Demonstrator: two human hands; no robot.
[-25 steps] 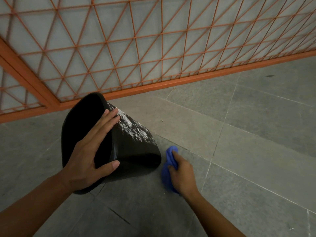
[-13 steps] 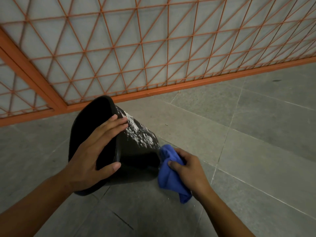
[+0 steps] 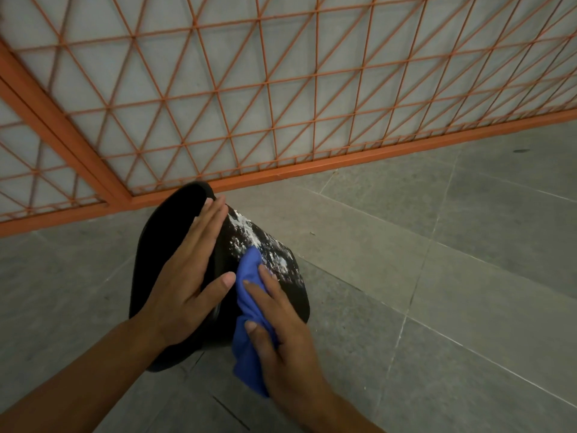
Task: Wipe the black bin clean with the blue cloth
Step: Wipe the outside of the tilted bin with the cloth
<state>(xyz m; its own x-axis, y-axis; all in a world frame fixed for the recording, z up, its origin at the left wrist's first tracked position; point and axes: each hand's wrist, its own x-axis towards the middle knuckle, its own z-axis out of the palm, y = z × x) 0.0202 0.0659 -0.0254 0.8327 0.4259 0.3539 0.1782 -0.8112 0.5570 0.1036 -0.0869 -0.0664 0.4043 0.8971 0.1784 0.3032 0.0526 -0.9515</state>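
The black bin (image 3: 162,245) lies tipped on its side on the grey floor, its open mouth toward the lower left. White powdery streaks (image 3: 259,242) cover its upper outer wall. My left hand (image 3: 190,276) rests flat on the bin near its rim, fingers straight, thumb spread. My right hand (image 3: 281,335) holds the bunched blue cloth (image 3: 249,295) and presses it against the bin's side just below the white streaks. The lower end of the cloth hangs down by my wrist.
An orange metal lattice fence (image 3: 281,104) with a thick bottom rail (image 3: 374,154) runs right behind the bin. Grey stone floor tiles (image 3: 452,276) stretch to the right and front.
My right hand lifted the blue cloth from the floor beside the bin's base up onto the bin's side. The view moved closer; my left hand stayed on the bin.
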